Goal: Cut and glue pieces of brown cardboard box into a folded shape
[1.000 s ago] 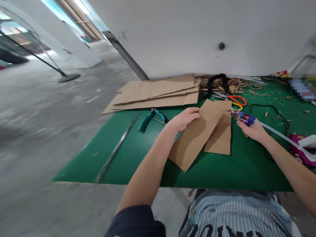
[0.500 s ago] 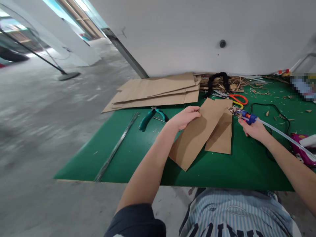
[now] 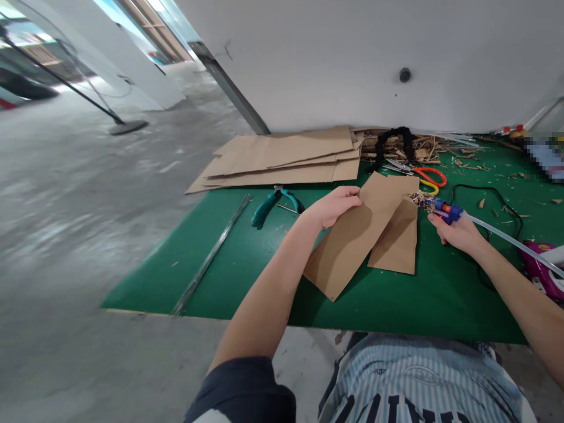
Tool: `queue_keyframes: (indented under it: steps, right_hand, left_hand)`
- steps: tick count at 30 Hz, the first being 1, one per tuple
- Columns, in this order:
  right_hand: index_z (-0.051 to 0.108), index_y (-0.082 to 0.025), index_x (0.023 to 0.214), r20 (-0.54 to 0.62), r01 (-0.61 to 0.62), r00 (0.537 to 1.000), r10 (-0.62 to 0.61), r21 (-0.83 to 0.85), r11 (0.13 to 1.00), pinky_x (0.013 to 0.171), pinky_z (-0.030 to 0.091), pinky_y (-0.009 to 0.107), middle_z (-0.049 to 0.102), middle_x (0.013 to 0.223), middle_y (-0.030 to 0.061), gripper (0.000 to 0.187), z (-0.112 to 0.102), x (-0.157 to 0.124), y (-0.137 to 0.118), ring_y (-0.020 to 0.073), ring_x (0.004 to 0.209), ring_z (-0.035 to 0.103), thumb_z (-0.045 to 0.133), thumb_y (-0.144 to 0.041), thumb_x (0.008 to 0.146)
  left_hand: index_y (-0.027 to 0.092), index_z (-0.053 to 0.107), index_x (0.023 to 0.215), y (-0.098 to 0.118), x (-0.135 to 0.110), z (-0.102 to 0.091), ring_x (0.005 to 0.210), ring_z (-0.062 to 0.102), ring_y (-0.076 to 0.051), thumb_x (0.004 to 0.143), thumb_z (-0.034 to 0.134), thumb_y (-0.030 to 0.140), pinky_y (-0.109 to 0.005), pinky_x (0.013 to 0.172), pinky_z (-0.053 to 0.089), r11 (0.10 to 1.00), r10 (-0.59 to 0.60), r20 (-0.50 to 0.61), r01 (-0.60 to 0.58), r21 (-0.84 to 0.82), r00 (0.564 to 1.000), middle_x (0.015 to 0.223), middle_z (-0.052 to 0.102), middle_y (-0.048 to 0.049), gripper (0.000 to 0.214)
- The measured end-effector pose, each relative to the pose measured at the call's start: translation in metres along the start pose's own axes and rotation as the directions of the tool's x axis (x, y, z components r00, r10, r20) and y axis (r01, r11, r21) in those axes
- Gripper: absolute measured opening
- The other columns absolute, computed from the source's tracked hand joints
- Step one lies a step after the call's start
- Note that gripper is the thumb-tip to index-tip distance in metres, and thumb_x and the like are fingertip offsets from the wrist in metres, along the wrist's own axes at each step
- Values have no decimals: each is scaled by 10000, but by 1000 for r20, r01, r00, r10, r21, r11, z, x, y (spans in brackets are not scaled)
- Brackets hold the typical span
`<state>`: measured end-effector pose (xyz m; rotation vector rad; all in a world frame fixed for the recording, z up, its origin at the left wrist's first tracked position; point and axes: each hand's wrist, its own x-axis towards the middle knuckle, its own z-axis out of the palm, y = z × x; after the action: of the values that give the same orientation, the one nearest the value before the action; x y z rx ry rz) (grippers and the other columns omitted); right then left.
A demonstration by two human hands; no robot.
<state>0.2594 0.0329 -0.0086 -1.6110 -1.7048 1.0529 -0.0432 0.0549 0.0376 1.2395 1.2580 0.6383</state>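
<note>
Green tabletop (image 3: 150, 282), stacked cardboard (image 3: 291, 155), teal pliers (image 3: 264, 210), thin strands (image 3: 211, 258), scissors (image 3: 418, 171)

Camera view shifted slightly; held cardboard (image 3: 350, 238), glue gun (image 3: 449, 210), pliers (image 3: 264, 210), green table (image 3: 247, 252) further right in view

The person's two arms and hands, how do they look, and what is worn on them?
The left hand and right hand are bare, with no glove, ring or watch visible. The left arm has a dark navy sleeve, partly white; the right arm shows none.

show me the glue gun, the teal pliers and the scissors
Glue gun (image 3: 453, 213), head view, on its blue body
Pliers (image 3: 265, 210), head view, on one teal handle
Scissors (image 3: 420, 171), head view, on the orange handle
</note>
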Motion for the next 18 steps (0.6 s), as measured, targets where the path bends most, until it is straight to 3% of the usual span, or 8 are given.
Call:
queue_keyframes:
  steps: [7,18]
  right_hand:
    - [592,-161,802,-5,4,1000,-4,60,998,353,422,215,600,554,9,429,1,3,4,93,355,501,575,-589,795]
    - [506,-193,660,-8,-18,1000,18,21,1000,354,420,208,527,445,-20,390,1,1,-3,98,337,487,571,-546,812]
  left_hand:
    - [185,616,852,1,-2,0,722,663,-162,735,594,206,-257,589,539,1000,-2,20,2,8,1000,824,677,-19,121]
    - [191,639,919,0,-1,0,744,671,-168,747,578,194,-273,614,553,1000,-17,19,17,3,1000,855,687,-29,183]
